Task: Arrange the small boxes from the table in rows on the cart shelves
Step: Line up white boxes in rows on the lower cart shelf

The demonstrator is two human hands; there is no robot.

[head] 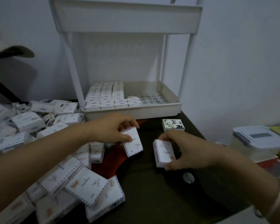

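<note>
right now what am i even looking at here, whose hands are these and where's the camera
This is one picture from a wide-angle camera worn on a person's head, looking down at their own bare hands; no machine is involved. The left hand holds a small white box with a dashed border, and the right hand holds another like it. A loose heap of the same boxes lies on the dark table. Behind stands a white plastic cart, its lower shelf partly filled with neat rows of boxes.
</note>
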